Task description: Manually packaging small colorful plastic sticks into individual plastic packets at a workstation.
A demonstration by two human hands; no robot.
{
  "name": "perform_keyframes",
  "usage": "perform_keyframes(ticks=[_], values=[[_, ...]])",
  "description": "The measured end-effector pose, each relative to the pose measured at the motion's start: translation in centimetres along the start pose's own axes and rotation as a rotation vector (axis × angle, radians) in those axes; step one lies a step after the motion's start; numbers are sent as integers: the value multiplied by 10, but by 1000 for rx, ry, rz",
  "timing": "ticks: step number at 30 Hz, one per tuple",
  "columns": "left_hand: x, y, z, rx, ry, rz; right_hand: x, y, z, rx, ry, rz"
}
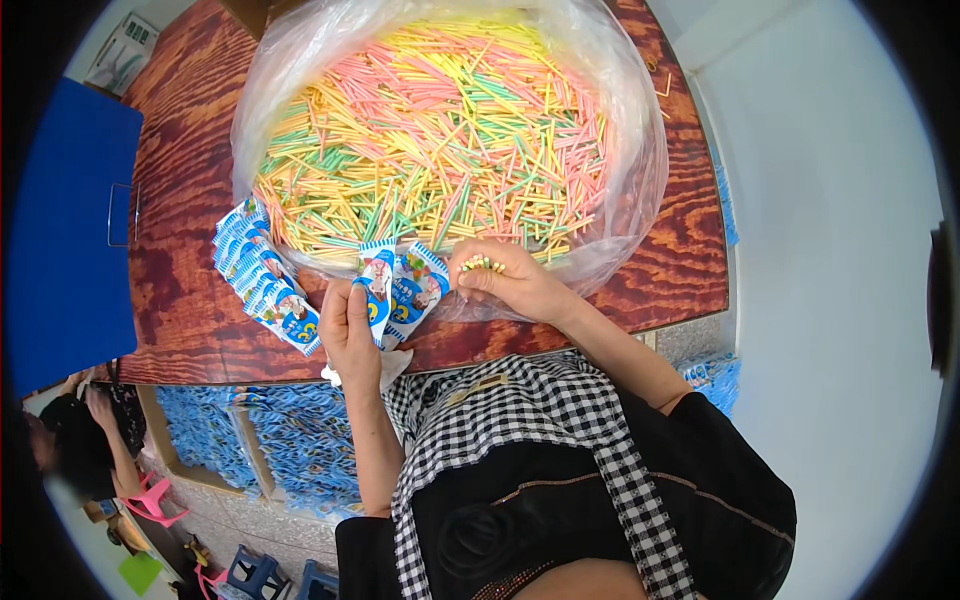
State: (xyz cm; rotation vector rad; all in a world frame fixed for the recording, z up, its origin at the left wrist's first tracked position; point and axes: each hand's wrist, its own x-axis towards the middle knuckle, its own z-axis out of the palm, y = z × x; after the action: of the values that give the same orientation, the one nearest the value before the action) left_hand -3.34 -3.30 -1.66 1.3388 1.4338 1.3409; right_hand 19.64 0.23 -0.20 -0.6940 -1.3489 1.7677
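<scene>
White wall [830, 220], grey tiled floor [225, 518]

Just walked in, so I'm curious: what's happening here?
Someone in a black-and-white checked apron is at a red-brown table. Their left hand holds flat blue-and-white packets; the right hand clasps thin pastel sticks. Beyond sits an open clear plastic bag of loose sticks, and more packets overlap in a row at left.

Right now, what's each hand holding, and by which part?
Left hand: at least one blue packet, by its left edge. Right hand: sticks, gripped behind their showing ends.
</scene>
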Motion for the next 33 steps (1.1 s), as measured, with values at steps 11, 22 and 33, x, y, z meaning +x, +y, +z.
perform_keyframes(ticks=[11, 22, 33], values=[[-1, 2, 3, -207, 68, -288, 0, 0, -2, 3, -40, 13], [-2, 12, 5, -197, -50, -258, 1, -1, -1, -2, -55, -22], [-5, 16, 7, -74, 125, -131, -1, 2, -1, -12, -38, -15]])
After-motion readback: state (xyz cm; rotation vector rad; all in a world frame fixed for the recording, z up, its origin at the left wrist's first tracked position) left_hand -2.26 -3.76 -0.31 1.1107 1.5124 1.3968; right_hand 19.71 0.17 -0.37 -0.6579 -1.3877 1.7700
